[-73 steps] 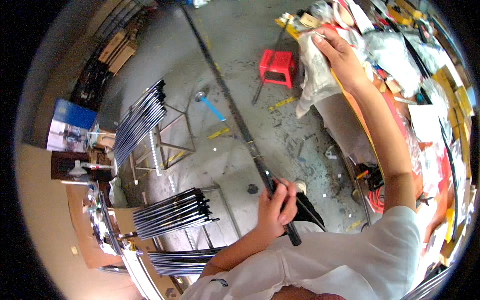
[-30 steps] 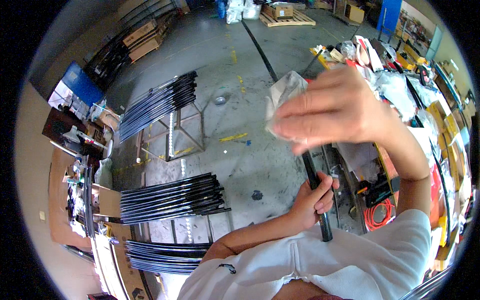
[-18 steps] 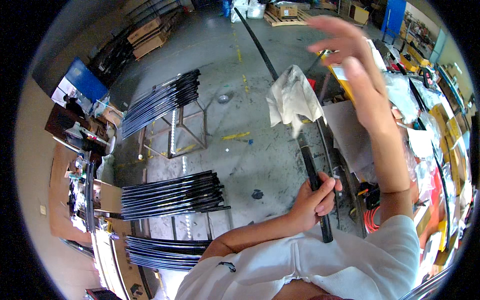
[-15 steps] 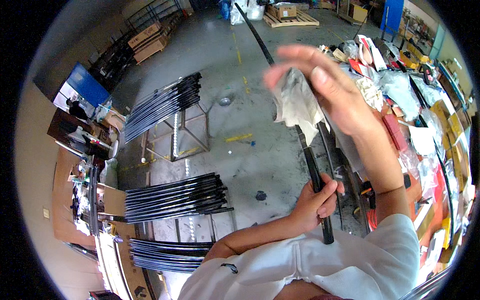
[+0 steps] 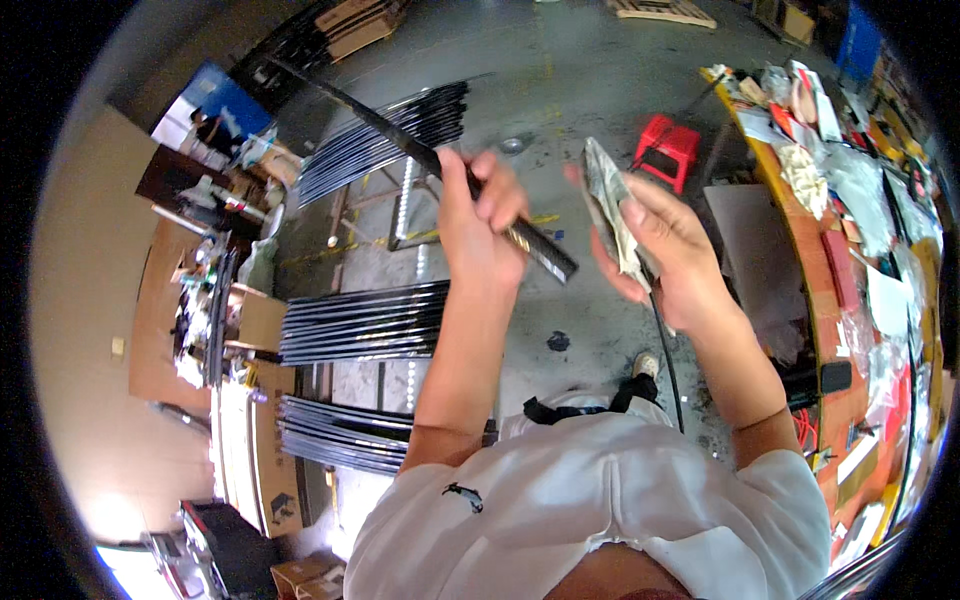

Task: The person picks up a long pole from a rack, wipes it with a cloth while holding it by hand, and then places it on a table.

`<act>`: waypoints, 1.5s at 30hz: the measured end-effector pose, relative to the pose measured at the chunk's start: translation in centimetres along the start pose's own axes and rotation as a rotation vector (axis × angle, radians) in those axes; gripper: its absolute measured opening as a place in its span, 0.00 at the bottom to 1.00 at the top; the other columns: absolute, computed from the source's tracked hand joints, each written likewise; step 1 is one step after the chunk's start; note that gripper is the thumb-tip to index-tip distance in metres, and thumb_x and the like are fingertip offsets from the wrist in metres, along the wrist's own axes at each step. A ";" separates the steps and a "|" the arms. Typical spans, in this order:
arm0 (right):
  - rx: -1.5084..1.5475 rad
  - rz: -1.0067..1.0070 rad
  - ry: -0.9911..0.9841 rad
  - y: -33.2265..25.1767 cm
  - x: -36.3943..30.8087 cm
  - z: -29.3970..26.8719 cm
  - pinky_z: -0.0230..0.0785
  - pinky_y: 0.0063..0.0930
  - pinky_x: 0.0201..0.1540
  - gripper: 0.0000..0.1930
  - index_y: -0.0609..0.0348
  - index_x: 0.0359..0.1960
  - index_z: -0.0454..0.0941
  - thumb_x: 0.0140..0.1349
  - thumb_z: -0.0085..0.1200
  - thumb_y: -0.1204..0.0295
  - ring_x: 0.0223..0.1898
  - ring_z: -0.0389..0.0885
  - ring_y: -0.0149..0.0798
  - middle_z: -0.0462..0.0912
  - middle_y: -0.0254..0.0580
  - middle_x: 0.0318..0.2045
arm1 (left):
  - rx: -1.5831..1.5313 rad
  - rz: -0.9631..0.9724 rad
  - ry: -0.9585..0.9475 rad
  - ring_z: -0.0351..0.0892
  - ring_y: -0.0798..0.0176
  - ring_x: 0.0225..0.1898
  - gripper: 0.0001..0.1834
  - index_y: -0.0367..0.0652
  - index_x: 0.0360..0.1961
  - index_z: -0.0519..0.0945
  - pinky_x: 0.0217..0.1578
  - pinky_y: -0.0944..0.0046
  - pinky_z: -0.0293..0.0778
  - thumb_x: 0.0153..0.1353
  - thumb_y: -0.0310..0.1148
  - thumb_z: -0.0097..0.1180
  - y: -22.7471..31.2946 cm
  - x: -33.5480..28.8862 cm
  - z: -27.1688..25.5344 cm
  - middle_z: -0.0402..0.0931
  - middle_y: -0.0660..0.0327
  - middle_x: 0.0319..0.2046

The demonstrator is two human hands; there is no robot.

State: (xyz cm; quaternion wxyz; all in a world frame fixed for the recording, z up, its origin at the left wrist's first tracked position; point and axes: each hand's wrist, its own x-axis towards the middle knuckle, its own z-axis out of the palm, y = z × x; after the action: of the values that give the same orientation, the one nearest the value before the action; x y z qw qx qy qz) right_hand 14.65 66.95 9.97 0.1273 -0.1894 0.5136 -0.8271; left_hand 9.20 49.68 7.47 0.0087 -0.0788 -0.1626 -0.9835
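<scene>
My left hand is closed round a long black tube near its close end. The tube slants up to the far left, over the racks, and its end with a woven-looking sheen sticks out below my fist. To the right, apart from the tube, my right hand grips a crumpled whitish cloth, stained grey. Below this hand a thin dark rod or cable runs down toward my body; whether the hand touches it I cannot tell. Both hands are somewhat blurred.
Several black tubes lie in rows on metal racks at the left, with another batch farther off. A cluttered orange-topped table stands at the right. Beyond my right hand is a red plastic stool.
My left hand has swung up and left with the tube, which now leans far more leftward. My right hand has come lower with the cloth, now away from the tube. The view has shifted.
</scene>
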 end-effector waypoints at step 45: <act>0.015 0.388 0.116 13.9 -12.8 -1.1 0.46 0.17 0.15 0.14 0.62 0.32 0.73 0.67 0.40 0.65 0.13 0.54 0.21 0.62 0.27 0.12 | 0.480 -0.018 -0.226 0.48 0.76 0.07 0.05 0.53 0.36 0.64 0.06 0.74 0.48 0.66 0.39 0.40 1.0 -5.6 0.2 0.54 0.70 0.13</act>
State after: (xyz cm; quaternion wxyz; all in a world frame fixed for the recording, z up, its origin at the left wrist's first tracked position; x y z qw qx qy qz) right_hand 25.86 66.91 -5.24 0.2558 -0.0381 0.5409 -0.8004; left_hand 14.80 48.78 7.13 0.0004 -0.1824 -0.3916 -0.9019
